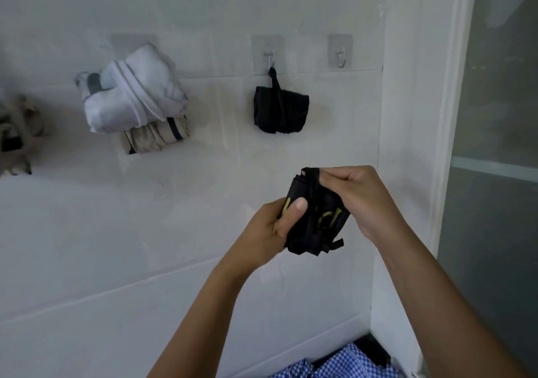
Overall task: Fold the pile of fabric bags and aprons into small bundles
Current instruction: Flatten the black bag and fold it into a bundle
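Before tiled wall, left hand (272, 227) and right hand (359, 194) clamped on black bundle (316, 220).

Five folded bundles: one yellow-printed black bundle (316, 223), one plain black bundle (281, 113), one white bundle (131, 101), one beige striped bundle (157, 137) and one blurred bundle (13, 133). Two hooks showing — left hook (269, 59), right hook (341, 57). One blue checked cloth (343, 363).

on the tiled wall (203, 232) a white bundle (131, 98) overlaps a striped beige bundle (157, 137); a black bundle (279, 110) hangs from a hook (269, 59).
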`<state>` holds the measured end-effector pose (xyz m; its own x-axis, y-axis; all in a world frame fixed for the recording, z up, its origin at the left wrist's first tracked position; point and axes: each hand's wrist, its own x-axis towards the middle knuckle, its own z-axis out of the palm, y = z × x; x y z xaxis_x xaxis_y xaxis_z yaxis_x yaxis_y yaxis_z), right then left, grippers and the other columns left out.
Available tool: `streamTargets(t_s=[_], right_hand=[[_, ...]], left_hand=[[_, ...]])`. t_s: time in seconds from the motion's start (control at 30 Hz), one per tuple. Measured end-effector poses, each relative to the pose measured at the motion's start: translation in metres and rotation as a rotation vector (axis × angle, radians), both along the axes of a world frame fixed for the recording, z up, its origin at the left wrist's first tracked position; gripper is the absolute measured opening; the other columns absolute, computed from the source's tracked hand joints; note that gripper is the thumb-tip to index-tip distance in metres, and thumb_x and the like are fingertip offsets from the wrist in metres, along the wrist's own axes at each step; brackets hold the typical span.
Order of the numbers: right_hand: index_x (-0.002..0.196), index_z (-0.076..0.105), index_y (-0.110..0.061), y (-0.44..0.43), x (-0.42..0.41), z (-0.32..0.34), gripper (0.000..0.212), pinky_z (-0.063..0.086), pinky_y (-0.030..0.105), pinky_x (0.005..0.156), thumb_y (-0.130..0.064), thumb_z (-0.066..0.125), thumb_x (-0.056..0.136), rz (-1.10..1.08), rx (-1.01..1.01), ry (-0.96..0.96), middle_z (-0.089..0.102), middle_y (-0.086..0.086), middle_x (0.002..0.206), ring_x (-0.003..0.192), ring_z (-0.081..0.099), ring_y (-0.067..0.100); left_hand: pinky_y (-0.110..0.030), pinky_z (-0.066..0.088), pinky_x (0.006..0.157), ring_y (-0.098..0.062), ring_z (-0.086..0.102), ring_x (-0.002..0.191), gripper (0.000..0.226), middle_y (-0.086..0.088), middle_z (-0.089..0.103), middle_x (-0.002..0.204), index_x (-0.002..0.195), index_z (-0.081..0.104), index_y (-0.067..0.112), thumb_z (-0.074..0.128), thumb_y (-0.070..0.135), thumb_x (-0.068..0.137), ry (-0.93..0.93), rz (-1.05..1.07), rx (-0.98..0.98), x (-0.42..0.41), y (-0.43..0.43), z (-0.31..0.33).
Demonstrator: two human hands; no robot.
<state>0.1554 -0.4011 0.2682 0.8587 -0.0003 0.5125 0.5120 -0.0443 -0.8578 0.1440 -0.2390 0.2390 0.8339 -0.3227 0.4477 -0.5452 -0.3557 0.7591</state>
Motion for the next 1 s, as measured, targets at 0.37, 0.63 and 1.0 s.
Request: streamTargets(t_s=[0.37, 0.63, 1.0], right_hand=[[0.121, 0.065, -0.008, 0.019, 0.010, 0.061, 0.030, 0.048, 0.026, 0.099, -0.004, 0.050, 0.096, 0.127, -0.022, -0.313, 0.069, 0.002, 0.117, 0.111, 0.063, 0.009], [0.108, 0.072, -0.010, 0.041, 0.037, 0.128, 0.020, 0.049, 0.010, 0.078, -0.015, 0.062, 0.091, -0.336, -0.192, -0.418, 0.072, 0.001, 0.106, 0.092, 0.065, 0.007], [0.086, 0.073, -0.002, 0.053, 0.059, 0.155, 0.020, 0.050, 0.044, 0.084, -0.014, 0.058, 0.089, -0.538, -0.539, -0.458, 0.071, 0.015, 0.085, 0.083, 0.065, 0.031]], left_hand=[[-0.030, 0.045, 0.048, -0.017, 0.053, 0.054, 0.044, -0.006, 0.052, 0.059, 0.070, 0.054, -0.001, 0.068, 0.038, 0.084, -0.217, 0.255, -0.461, 0.008, -0.021, 0.058], [-0.021, 0.048, 0.050, -0.005, 0.053, 0.048, 0.024, -0.001, 0.061, 0.065, 0.079, 0.061, 0.014, 0.059, 0.034, 0.093, -0.105, 0.247, -0.563, 0.016, -0.037, 0.087], [-0.018, 0.055, 0.058, -0.007, 0.059, 0.052, 0.019, -0.001, 0.067, 0.069, 0.080, 0.066, 0.013, 0.066, 0.030, 0.089, -0.009, 0.242, -0.744, 0.021, -0.027, 0.106]])
